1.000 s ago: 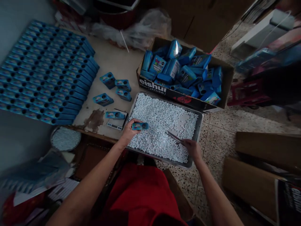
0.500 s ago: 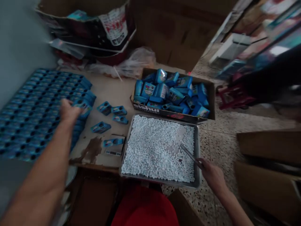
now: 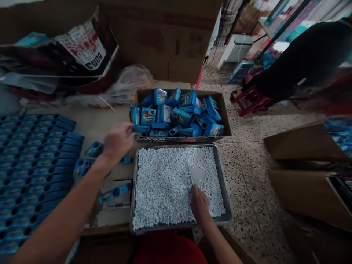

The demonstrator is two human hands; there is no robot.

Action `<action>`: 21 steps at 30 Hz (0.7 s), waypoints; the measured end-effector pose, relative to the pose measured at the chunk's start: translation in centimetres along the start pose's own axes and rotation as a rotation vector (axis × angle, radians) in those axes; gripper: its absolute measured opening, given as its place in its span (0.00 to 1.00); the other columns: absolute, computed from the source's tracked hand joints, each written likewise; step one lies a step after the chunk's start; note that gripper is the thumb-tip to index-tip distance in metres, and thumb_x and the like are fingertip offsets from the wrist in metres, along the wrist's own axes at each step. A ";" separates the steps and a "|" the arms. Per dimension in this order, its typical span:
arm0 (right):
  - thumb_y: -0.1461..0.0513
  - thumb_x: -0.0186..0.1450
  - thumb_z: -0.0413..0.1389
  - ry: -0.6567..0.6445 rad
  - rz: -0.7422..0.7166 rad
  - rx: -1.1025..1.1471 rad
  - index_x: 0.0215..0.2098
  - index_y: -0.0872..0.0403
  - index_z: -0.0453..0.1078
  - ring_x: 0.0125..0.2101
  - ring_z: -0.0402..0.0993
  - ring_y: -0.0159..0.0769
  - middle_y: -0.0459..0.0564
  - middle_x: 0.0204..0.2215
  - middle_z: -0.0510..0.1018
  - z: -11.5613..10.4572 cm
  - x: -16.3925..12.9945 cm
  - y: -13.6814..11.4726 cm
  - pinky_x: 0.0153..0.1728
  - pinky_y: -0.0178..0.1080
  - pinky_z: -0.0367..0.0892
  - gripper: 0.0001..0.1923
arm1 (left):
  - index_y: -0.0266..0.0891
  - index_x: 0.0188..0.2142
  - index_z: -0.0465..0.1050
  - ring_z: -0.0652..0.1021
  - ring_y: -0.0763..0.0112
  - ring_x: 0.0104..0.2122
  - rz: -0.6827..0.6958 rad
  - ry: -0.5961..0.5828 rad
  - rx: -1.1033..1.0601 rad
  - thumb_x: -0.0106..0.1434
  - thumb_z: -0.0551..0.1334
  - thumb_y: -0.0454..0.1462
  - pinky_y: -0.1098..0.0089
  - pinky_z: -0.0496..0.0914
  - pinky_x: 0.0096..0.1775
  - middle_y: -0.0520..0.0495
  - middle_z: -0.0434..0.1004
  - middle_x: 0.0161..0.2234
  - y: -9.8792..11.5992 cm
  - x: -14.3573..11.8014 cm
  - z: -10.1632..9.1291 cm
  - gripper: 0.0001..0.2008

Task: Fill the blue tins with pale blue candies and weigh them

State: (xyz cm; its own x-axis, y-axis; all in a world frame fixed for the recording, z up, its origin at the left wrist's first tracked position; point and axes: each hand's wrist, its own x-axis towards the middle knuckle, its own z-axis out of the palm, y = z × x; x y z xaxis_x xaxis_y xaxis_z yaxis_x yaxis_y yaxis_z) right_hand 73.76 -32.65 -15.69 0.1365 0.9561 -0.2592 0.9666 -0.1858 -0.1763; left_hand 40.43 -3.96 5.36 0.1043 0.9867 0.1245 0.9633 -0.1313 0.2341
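My left hand (image 3: 118, 141) hovers with fingers apart and nothing in it, above the table between the loose blue packs (image 3: 95, 149) and the cardboard box (image 3: 181, 139). That box is full of jumbled blue packs (image 3: 176, 113). My right hand (image 3: 200, 205) is in the metal tray (image 3: 132, 205) of small white candies (image 3: 162, 183) and grips a flat metal scoop (image 3: 197, 174) whose blade lies on the candies.
Rows of filled blue packs (image 3: 33, 161) cover the table's left side. One pack (image 3: 114, 192) lies on a small scale (image 3: 118, 205). Cardboard boxes (image 3: 302, 143) stand at right on the floor. A person in dark clothes (image 3: 302, 58) bends beside a red stool (image 3: 250, 99).
My left hand left the rows without the pack it held and swung right toward the box. My right hand moved the scoop toward the tray's middle. The camera tilted up.
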 end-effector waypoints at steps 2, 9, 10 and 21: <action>0.73 0.67 0.46 -0.049 0.030 0.102 0.62 0.59 0.69 0.46 0.80 0.45 0.62 0.47 0.82 0.1 2.0 -3.2 0.46 0.40 0.68 0.27 | 0.30 0.59 0.66 0.71 0.53 0.58 0.275 -0.172 0.119 0.70 0.59 0.35 0.56 0.66 0.57 0.35 0.71 0.58 6.3 4.7 2.7 0.20; 0.68 0.54 0.55 -0.177 0.057 0.794 0.43 0.55 0.74 0.33 0.73 0.39 0.48 0.30 0.76 -2.0 7.7 -3.7 0.34 0.36 0.63 0.17 | 0.32 0.49 0.76 0.77 0.48 0.51 0.411 -0.452 0.184 0.55 0.66 0.23 0.55 0.66 0.54 0.36 0.79 0.46 11.0 11.7 5.7 0.21; 0.67 0.54 0.56 -0.196 0.046 0.832 0.39 0.55 0.73 0.30 0.71 0.37 0.45 0.27 0.73 -2.5 7.6 -3.0 0.32 0.34 0.62 0.14 | 0.31 0.47 0.76 0.77 0.51 0.50 0.376 -0.389 0.110 0.55 0.66 0.23 0.56 0.66 0.54 0.38 0.79 0.45 9.8 11.2 4.6 0.20; 0.60 0.54 0.62 -0.479 -0.039 1.237 0.38 0.54 0.72 0.23 0.62 0.28 0.40 0.24 0.69 -17.7 2.2 -0.4 0.26 0.32 0.57 0.13 | 0.39 0.44 0.66 0.74 0.72 0.37 -0.141 0.032 -1.084 0.49 0.73 0.33 0.71 0.69 0.43 0.54 0.72 0.38 0.2 -9.0 6.5 0.24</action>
State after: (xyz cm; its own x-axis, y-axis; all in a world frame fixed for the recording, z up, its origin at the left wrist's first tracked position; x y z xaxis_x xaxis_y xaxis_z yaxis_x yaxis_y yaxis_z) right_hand 77.53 -26.49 0.57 -0.2226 0.8393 -0.4960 0.1004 -0.4863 -0.8680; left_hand 41.31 -12.26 -2.02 -0.0113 0.9986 0.0511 0.2353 -0.0470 0.9708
